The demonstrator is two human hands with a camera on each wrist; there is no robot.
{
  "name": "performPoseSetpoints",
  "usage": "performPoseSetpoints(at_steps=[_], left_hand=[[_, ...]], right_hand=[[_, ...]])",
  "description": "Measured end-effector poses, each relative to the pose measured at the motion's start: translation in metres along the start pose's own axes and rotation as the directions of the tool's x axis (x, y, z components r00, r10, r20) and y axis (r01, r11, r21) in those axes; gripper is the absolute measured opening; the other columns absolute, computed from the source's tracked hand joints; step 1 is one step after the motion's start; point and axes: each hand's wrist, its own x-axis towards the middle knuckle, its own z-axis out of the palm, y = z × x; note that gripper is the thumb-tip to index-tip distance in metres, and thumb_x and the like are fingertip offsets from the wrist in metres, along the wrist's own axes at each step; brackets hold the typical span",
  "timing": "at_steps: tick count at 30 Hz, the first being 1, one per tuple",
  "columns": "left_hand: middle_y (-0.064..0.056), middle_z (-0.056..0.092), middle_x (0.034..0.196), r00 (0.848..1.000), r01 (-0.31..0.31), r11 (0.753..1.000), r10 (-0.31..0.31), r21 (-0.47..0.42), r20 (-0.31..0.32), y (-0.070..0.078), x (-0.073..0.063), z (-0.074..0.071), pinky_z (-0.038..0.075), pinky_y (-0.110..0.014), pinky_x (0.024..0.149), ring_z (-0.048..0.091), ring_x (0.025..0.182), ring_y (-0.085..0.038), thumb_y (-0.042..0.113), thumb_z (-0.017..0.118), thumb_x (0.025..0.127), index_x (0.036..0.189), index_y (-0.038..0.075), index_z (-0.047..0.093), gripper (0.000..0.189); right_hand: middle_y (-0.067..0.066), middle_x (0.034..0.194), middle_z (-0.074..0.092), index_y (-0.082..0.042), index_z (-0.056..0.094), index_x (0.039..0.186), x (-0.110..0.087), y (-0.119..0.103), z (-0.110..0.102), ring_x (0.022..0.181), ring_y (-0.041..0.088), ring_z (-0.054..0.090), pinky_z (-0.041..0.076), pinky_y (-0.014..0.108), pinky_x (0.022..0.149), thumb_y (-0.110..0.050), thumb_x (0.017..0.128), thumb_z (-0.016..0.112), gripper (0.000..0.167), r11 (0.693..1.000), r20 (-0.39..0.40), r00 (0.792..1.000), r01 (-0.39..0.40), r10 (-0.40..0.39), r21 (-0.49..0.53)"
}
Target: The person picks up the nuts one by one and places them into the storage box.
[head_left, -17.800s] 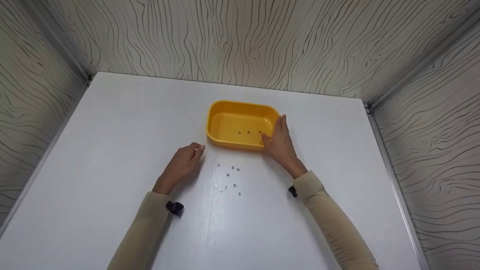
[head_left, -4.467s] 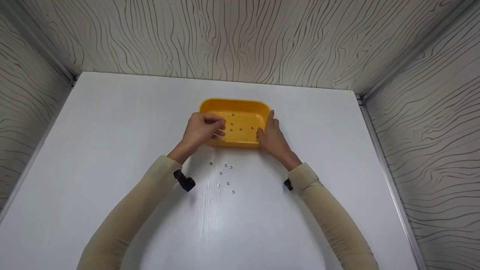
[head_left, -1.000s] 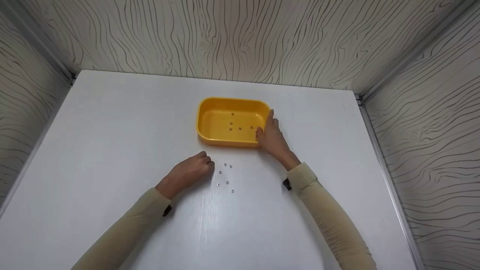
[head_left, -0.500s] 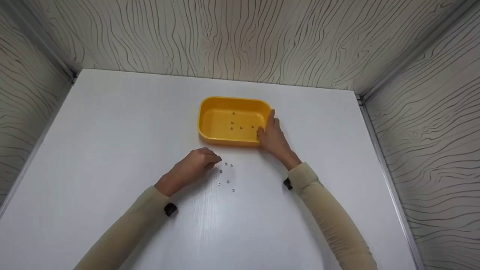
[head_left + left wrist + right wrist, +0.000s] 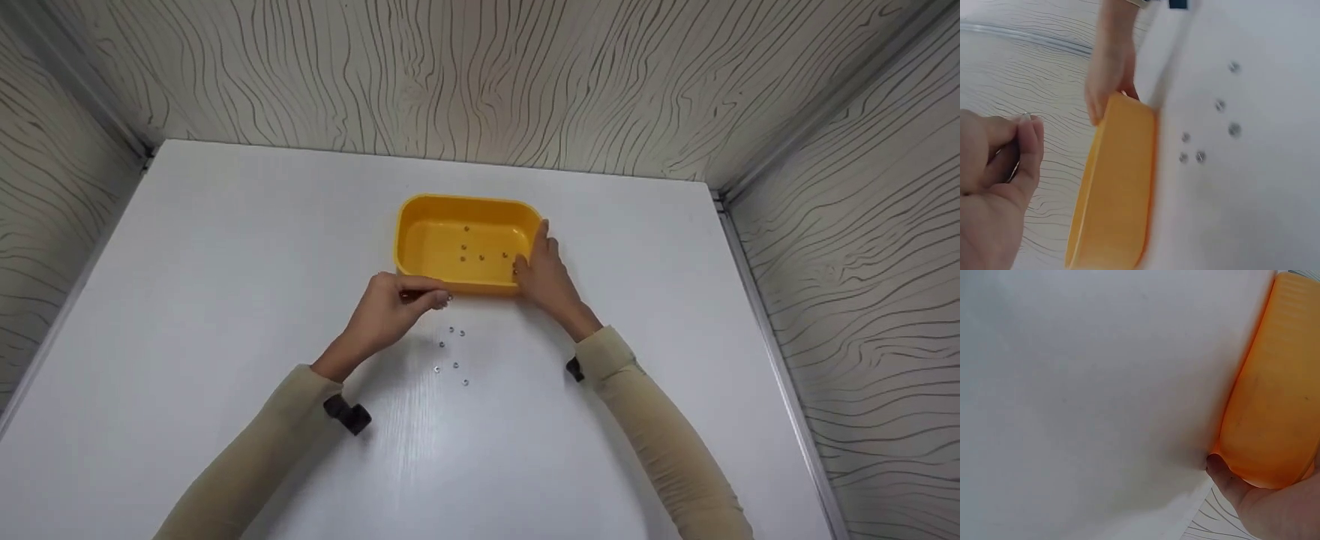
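Note:
A yellow plastic bin (image 5: 431,251) sits toward the back of the table with several small metal nuts (image 5: 463,247) on its floor. My left hand (image 5: 382,315) is at the bin's near left edge, in front of the rim. Its thumb and fingertips pinch a small metal nut (image 5: 450,298), mostly covered by the fingers. Several more nuts (image 5: 455,365) lie scattered on the tabletop below that hand. My right hand (image 5: 551,281) grips the bin's right end, thumb over the rim and fingers along the outside. In the right wrist view, a fingertip (image 5: 1220,467) reaches down beside the bin's base.
The white table (image 5: 600,465) meets a wood-grain patterned wall panel (image 5: 480,82) behind the bin. Similar panels stand at both sides, with metal frame rails (image 5: 784,341) along the table's edges. Black cameras (image 5: 347,414) are strapped at the wrists.
Over the last second my left hand has lifted from the scattered nuts toward the bin with a nut pinched. Earlier, more nuts lay on the table and fewer in the bin. The right hand stays put.

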Motion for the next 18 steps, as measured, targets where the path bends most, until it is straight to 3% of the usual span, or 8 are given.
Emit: performPoseSetpoints(at_steps=[4, 8, 14, 18], left_hand=[[-0.005, 0.082, 0.108, 0.994, 0.093, 0.983, -0.102, -0.158, -0.045, 0.007, 0.008, -0.001, 0.061, -0.026, 0.093, 0.078, 0.100, -0.021, 0.019, 0.075, 0.098, 0.113, 0.015, 0.083, 0.018], [-0.005, 0.081, 0.113, 0.984, 0.139, 0.960, -0.161, -0.244, -0.071, 0.011, 0.018, -0.002, 0.060, -0.025, 0.096, 0.077, 0.103, -0.020, 0.019, 0.074, 0.098, 0.114, 0.014, 0.082, 0.018], [-0.013, 0.078, 0.116, 0.975, 0.158, 0.937, -0.198, -0.311, -0.101, 0.014, 0.034, -0.001, 0.062, -0.032, 0.095, 0.078, 0.105, -0.026, 0.013, 0.071, 0.100, 0.116, 0.006, 0.080, 0.019], [-0.014, 0.077, 0.117, 0.972, 0.153, 0.920, -0.207, -0.361, -0.115, 0.018, 0.045, 0.000, 0.061, -0.028, 0.095, 0.077, 0.102, -0.017, 0.012, 0.070, 0.101, 0.118, 0.005, 0.079, 0.020]], right_hand=[[0.027, 0.166, 0.025, -0.009, -0.013, 0.168, -0.001, 0.000, 0.000, 0.119, 0.031, 0.053, 0.048, 0.048, 0.111, -0.030, 0.110, 0.045, 0.084, 1.000, 0.001, 1.000, 0.003, -0.003, -0.003], [0.028, 0.166, 0.025, -0.009, -0.014, 0.167, 0.000, 0.000, -0.001, 0.119, 0.031, 0.053, 0.048, 0.047, 0.109, -0.030, 0.110, 0.044, 0.084, 1.000, 0.001, 1.000, 0.010, -0.010, -0.002], [0.027, 0.164, 0.027, -0.007, -0.013, 0.167, -0.001, 0.000, 0.000, 0.114, 0.031, 0.052, 0.048, 0.047, 0.106, -0.030, 0.110, 0.045, 0.084, 1.000, -0.004, 1.000, 0.020, -0.020, -0.015], [0.027, 0.166, 0.026, -0.008, -0.012, 0.167, -0.001, 0.000, 0.000, 0.115, 0.030, 0.052, 0.048, 0.047, 0.107, -0.030, 0.110, 0.045, 0.084, 1.000, -0.006, 1.000, 0.010, -0.011, -0.013]])
